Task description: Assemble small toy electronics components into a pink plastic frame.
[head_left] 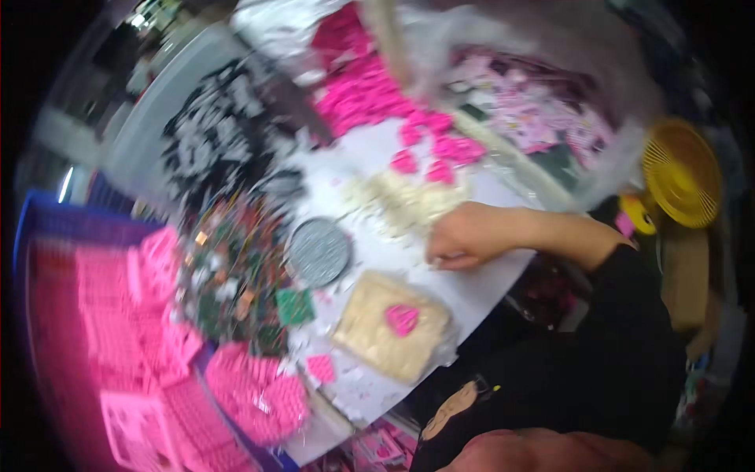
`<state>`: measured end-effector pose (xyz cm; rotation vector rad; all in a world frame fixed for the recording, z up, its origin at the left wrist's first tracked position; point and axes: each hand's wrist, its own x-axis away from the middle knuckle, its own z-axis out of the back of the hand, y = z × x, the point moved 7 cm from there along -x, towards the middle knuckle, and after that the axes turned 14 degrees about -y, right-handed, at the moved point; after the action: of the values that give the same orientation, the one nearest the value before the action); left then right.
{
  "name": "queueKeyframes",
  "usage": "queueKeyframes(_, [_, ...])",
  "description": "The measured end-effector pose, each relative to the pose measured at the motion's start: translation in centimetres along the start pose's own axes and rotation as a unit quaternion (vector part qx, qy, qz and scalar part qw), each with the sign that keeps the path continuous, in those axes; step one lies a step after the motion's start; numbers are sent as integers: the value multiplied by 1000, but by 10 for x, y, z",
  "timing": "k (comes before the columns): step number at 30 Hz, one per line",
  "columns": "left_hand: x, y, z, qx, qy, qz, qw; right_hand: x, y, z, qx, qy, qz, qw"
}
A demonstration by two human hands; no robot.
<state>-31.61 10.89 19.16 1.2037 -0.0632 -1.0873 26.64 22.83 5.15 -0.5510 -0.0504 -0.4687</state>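
Observation:
My right hand (472, 237) reaches in from the right over the white tabletop, its fingers curled together. Something small and pale shows at the fingertips, too blurred to name. Just beyond the hand spreads a pile of small cream-coloured pieces (409, 200). Nearer to me lies a tan, plastic-wrapped block (389, 330) with a pink ring-shaped piece (402, 319) on top. A round grey tin or disc (319, 251) sits to the left of the hand. At the lower edge, a blurred patch of skin may be my left hand or arm; its fingers do not show.
Wired green circuit boards (236, 275) heap at the left. Behind them is a bin of black and grey pieces (216, 118). Bright pink parts (362, 94) pile at the back. A blue crate (59, 208) holds pink parts. A yellow fan (683, 173) stands right.

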Motion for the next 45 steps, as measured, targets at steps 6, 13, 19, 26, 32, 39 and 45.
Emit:
queueKeyframes(6, [163, 48, -126, 238, -235, 111, 936, 131, 178, 93, 72, 200, -398, 893])
queueKeyframes(13, [263, 49, -188, 472, -307, 254, 786, 183, 245, 55, 64, 54, -601, 795])
queueKeyframes(19, [276, 41, -236, 450, -315, 289, 784, 215, 186, 81, 99, 240, -570, 779])
queueKeyframes(26, [286, 62, -278, 654, -357, 350, 568, 31, -86, 49, 19, 63, 170, 983])
queueKeyframes(32, [283, 45, -268, 578, -391, 349, 626, -23, -85, 24, 85, 181, 94, 975])
queueKeyframes(39, [269, 50, -240, 341, -269, 226, 872, -68, -55, -88, -727, 112, 69, 674])
queueKeyframes(45, [290, 60, -230, 182, -245, 162, 938, -69, -75, -60, -538, 241, 111, 800])
